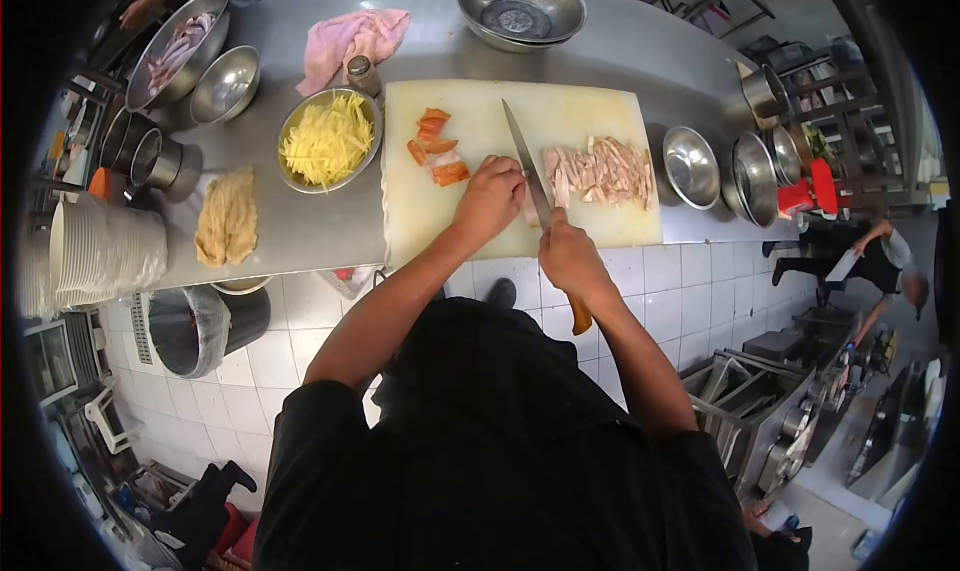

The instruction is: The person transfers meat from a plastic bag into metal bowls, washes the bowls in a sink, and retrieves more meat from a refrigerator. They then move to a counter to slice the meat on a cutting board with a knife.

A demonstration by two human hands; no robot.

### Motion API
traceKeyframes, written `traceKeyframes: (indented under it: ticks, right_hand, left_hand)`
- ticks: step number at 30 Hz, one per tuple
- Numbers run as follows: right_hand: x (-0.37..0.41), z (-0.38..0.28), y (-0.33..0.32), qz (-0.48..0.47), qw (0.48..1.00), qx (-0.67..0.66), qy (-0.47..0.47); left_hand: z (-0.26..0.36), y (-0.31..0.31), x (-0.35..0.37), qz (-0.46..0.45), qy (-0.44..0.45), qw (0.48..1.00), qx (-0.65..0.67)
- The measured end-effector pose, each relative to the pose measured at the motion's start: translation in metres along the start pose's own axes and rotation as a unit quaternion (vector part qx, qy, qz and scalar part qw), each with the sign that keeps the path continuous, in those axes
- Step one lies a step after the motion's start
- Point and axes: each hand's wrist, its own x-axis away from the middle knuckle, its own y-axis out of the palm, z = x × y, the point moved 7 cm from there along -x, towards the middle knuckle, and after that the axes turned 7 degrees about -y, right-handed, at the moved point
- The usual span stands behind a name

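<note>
My right hand (572, 258) is wrapped round the handle of a long knife (525, 156), its blade pointing away over the white cutting board (590, 99). Just left of the blade, my left hand (491, 201) has its fingers bent and pressed together on a small pale piece, mostly hidden. Right of the knife lies a pile of sliced pale pink meat (600, 169). Several orange-red pieces (436, 151) lie on the board's left part. A metal bowl of yellow shreds (328, 141) stands left of the board.
Behind the board are a pink cloth (352, 43), a shaker (363, 74) and a metal bowl (521, 9). More bowls (690, 168) stand right. A tan cloth (227, 218) and stacked white containers (108, 246) are left. Another person (866, 261) stands far right.
</note>
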Motion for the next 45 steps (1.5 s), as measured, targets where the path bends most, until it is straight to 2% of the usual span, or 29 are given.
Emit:
traceKeyframes:
  ticks: [1, 4, 7, 13, 17, 22, 25, 28, 31, 34, 41, 45]
  right_hand:
    - [-0.002, -0.001, -0.001, -0.016, 1.000, -0.005, 0.019]
    - [-0.023, 0.007, 0.010, 0.030, 0.999, 0.035, -0.015]
    - [-0.041, -0.009, -0.011, -0.059, 0.990, -0.120, 0.045]
    - [-0.040, -0.010, -0.029, -0.066, 0.992, -0.103, 0.017]
    - [-0.020, -0.023, -0.032, -0.082, 0.990, -0.092, 0.062]
    - [-0.006, -0.019, -0.018, -0.082, 0.991, -0.065, 0.079]
    - [-0.002, -0.019, -0.021, -0.056, 0.995, -0.056, 0.058]
    - [-0.008, -0.009, -0.019, 0.041, 0.994, 0.071, -0.066]
    - [-0.010, -0.009, -0.017, -0.006, 1.000, 0.025, -0.003]
    - [-0.009, -0.009, -0.013, -0.032, 0.999, 0.014, 0.019]
    - [-0.010, 0.000, 0.003, -0.020, 0.999, 0.030, 0.004]
    - [-0.032, 0.001, 0.006, -0.012, 1.000, 0.024, -0.013]
  left_hand:
    - [-0.001, 0.001, -0.001, -0.003, 0.002, 1.000, 0.002]
    - [-0.003, 0.001, -0.001, -0.010, 0.003, 1.000, -0.006]
    - [0.000, 0.001, 0.001, -0.004, 0.011, 1.000, -0.015]
    - [0.000, -0.004, 0.003, 0.010, 0.001, 1.000, 0.003]
    - [-0.004, -0.008, 0.003, 0.045, -0.017, 0.998, 0.027]
    - [-0.007, -0.005, 0.003, 0.044, -0.014, 0.999, 0.009]
    - [-0.006, -0.002, 0.001, 0.032, -0.020, 0.999, -0.003]
    - [-0.007, 0.000, -0.002, 0.018, -0.010, 1.000, -0.005]
    - [-0.007, -0.002, -0.003, 0.026, -0.013, 1.000, 0.008]
    - [-0.009, -0.004, -0.002, 0.037, -0.027, 0.999, 0.020]
    - [-0.007, 0.000, -0.005, 0.013, -0.028, 0.999, 0.005]
    - [-0.005, 0.001, -0.006, 0.006, 0.011, 1.000, 0.002]
